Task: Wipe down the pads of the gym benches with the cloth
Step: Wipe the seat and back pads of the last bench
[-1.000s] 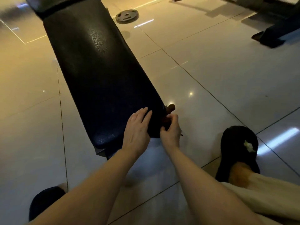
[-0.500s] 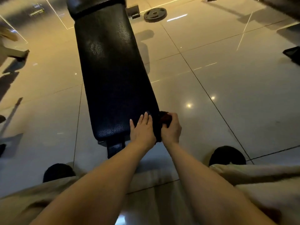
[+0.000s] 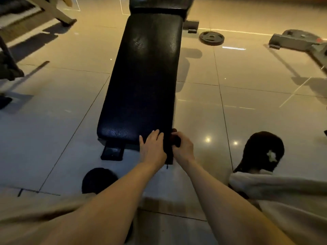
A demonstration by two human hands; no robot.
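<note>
A long black padded bench [image 3: 146,76] runs away from me over the tiled floor. My left hand [image 3: 153,147] lies flat with straight fingers on the pad's near right corner. My right hand [image 3: 182,146] is at the pad's right edge, fingers curled round a dark bunched cloth [image 3: 174,138] held against the side of the pad. A dark strip of the cloth hangs down between my two hands. Most of the cloth is hidden by my fingers.
A round weight plate [image 3: 211,38] lies on the floor to the bench's far right. Another machine's metal base [image 3: 299,43] sits at the right, and a frame [image 3: 53,13] at the far left. My black slippers [image 3: 261,151] stand on either side of the bench's near end.
My view has swung left and up, so the bench now runs straight ahead. Both hands stay at the pad's near right corner, the right one still holding the cloth.
</note>
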